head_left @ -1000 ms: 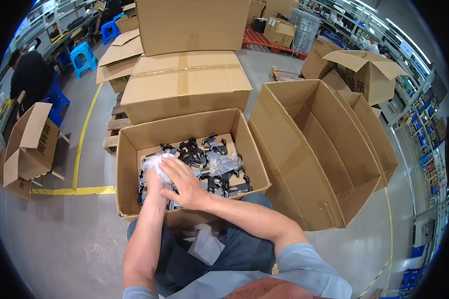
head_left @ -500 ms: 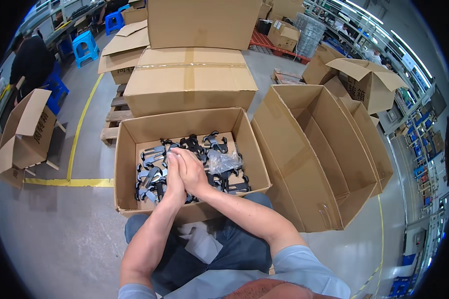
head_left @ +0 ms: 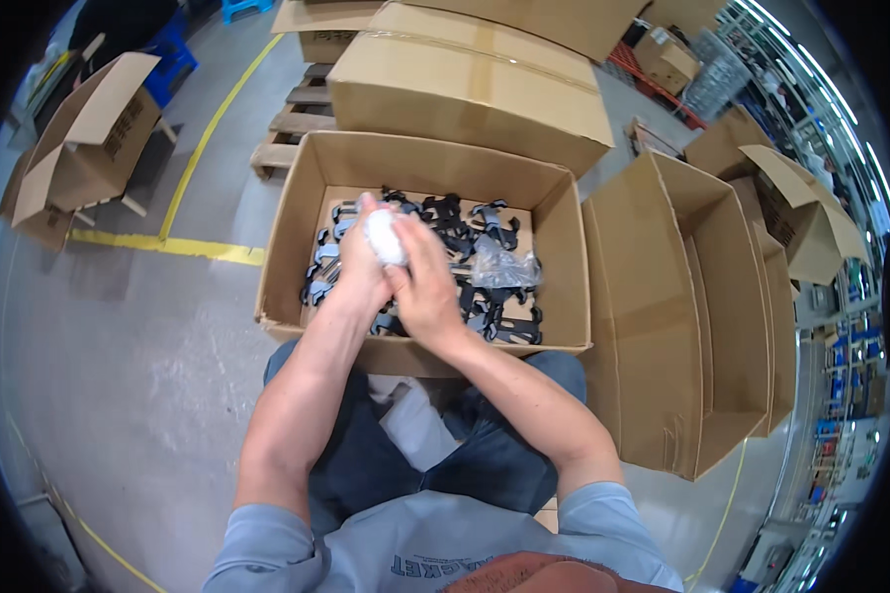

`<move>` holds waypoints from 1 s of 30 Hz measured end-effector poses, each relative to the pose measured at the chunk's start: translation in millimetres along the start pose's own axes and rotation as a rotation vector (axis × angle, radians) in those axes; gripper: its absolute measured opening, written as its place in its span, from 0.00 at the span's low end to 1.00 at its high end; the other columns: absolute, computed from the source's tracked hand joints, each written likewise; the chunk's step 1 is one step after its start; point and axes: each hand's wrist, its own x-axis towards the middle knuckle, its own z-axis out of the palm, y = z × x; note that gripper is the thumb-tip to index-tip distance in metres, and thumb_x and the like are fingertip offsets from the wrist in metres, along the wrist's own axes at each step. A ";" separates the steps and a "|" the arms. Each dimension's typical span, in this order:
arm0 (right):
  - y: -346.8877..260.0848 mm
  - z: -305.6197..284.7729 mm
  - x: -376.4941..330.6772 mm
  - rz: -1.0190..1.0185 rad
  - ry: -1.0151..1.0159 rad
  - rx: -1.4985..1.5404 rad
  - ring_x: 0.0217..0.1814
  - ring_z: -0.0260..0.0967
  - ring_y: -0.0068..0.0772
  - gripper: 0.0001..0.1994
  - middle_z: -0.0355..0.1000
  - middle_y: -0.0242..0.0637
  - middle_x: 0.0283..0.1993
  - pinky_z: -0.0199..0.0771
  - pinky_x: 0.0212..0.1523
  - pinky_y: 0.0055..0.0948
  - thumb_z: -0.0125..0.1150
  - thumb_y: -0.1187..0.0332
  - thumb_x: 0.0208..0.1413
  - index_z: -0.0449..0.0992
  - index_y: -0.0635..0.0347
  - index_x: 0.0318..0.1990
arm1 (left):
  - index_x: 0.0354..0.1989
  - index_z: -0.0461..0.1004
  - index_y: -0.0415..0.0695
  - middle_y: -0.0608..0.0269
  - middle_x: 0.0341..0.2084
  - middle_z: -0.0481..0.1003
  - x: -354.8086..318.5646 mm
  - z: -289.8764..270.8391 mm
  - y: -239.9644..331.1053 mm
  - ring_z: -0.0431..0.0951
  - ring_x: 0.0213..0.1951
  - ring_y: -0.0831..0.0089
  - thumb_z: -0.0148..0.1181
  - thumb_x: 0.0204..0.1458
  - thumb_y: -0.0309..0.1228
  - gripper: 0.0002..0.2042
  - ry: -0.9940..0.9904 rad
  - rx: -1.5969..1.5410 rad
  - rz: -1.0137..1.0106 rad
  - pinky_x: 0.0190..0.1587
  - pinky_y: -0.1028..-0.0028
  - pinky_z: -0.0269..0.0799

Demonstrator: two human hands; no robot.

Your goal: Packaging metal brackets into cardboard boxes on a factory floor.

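Between my palms a white, rounded wad (head_left: 386,238) is held, soft-looking like crumpled tissue or foam; its exact kind I cannot make out. My left hand (head_left: 359,259) supports it from the left side. From the right, my right hand (head_left: 427,289) lays its fingers against it. Both hands are above an open cardboard box (head_left: 425,155) in front of my knees. Inside it lie several black and grey clip-like plastic parts (head_left: 447,219) and, to the right, a crumpled clear plastic bag (head_left: 504,265).
Another open cardboard box (head_left: 653,326) stands close on the right. Behind the front box is a taped carton (head_left: 475,74), beside a wooden pallet (head_left: 302,124). A smaller open carton (head_left: 104,148) stands at far left. White crumpled material (head_left: 417,427) lies between my legs.
My pressed-together palms have parted, and the white wad now shows between them. The view has shifted, so the boxes sit further right and higher in it.
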 end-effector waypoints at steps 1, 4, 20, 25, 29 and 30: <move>1.3 -1.3 -0.4 -0.003 -0.014 0.016 0.63 0.62 0.51 0.26 0.64 0.49 0.62 0.61 0.63 0.42 0.58 0.72 0.55 0.65 0.66 0.62 | 0.37 0.75 0.45 0.64 0.28 0.77 1.3 -4.1 1.5 0.75 0.28 0.76 0.53 0.64 0.43 0.14 0.015 -0.002 0.015 0.31 0.78 0.72; 4.3 -8.1 -1.1 -0.046 0.012 -0.123 0.56 0.64 0.48 0.23 0.67 0.46 0.57 0.64 0.57 0.40 0.59 0.75 0.51 0.69 0.66 0.57 | 0.38 0.75 0.44 0.63 0.31 0.77 7.2 -16.9 -1.5 0.75 0.30 0.75 0.52 0.65 0.40 0.12 -0.038 -0.021 -0.093 0.33 0.78 0.72; 6.9 -24.6 16.8 -0.195 -0.205 -0.492 0.42 0.66 0.43 0.11 0.72 0.41 0.45 0.66 0.46 0.36 0.58 0.72 0.52 0.76 0.62 0.44 | 0.36 0.74 0.41 0.65 0.28 0.73 -13.4 9.9 -5.7 0.69 0.30 0.79 0.50 0.65 0.36 0.12 0.067 0.668 0.135 0.34 0.80 0.66; 46.3 -73.5 27.7 0.340 -0.232 -0.193 0.44 0.73 0.46 0.14 0.77 0.41 0.48 0.72 0.47 0.37 0.57 0.65 0.56 0.78 0.57 0.49 | 0.41 0.74 0.43 0.66 0.27 0.70 -1.1 16.0 17.4 0.69 0.26 0.79 0.51 0.65 0.37 0.11 0.158 0.639 0.194 0.24 0.80 0.65; 139.2 -118.3 -2.0 0.481 -0.547 -0.650 0.45 0.76 0.48 0.15 0.79 0.42 0.46 0.75 0.45 0.42 0.52 0.64 0.59 0.78 0.55 0.50 | 0.42 0.75 0.44 0.67 0.25 0.69 -2.4 21.4 16.9 0.67 0.23 0.81 0.50 0.65 0.37 0.11 0.059 0.636 0.171 0.19 0.81 0.61; 157.4 -117.9 -11.0 0.575 -0.723 -0.755 0.46 0.76 0.48 0.14 0.79 0.41 0.46 0.75 0.46 0.43 0.51 0.64 0.60 0.79 0.53 0.49 | 0.42 0.75 0.45 0.68 0.25 0.69 -1.7 21.3 17.5 0.67 0.21 0.82 0.50 0.65 0.37 0.11 0.031 0.640 0.172 0.17 0.81 0.60</move>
